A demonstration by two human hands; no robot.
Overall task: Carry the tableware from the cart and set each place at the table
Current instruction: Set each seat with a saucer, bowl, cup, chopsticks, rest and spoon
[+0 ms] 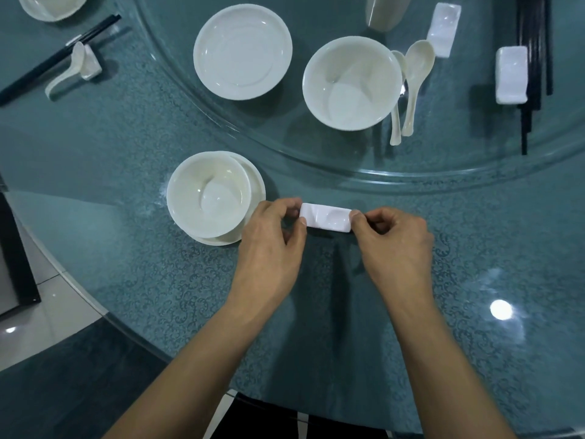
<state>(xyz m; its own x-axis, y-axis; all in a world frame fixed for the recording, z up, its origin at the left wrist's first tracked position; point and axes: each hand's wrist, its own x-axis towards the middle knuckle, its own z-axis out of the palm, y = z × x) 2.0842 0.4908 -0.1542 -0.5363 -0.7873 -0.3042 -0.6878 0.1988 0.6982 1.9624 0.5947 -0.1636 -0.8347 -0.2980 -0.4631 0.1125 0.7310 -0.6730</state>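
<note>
I pinch a white chopstick rest [326,217] by its ends, my left hand [272,236] on its left end, my right hand [395,239] on its right. It lies on the teal table [158,280], just right of a bowl [209,194] sitting on a saucer [256,185].

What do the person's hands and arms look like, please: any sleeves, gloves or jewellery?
The left hand and right hand are bare: no gloves, rings, watch or bracelet show. The left forearm and right forearm are uncovered to the frame edge, with no sleeve in view.
</note>
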